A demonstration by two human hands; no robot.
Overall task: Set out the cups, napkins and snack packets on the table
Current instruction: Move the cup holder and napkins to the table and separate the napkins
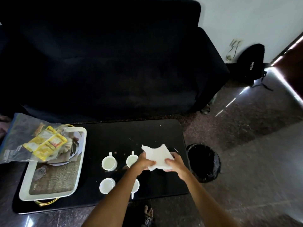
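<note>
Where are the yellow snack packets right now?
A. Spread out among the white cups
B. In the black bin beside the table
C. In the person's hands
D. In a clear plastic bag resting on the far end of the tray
D: the yellow snack packets sit inside the clear plastic bag on the tray, while both hands hold white napkins.

I see four white cups (109, 163) upright in a square on the black tabletop (114, 138), white napkins (158, 155) held above it, yellow snack packets (46, 143) bagged on the tray (81, 154).
</note>
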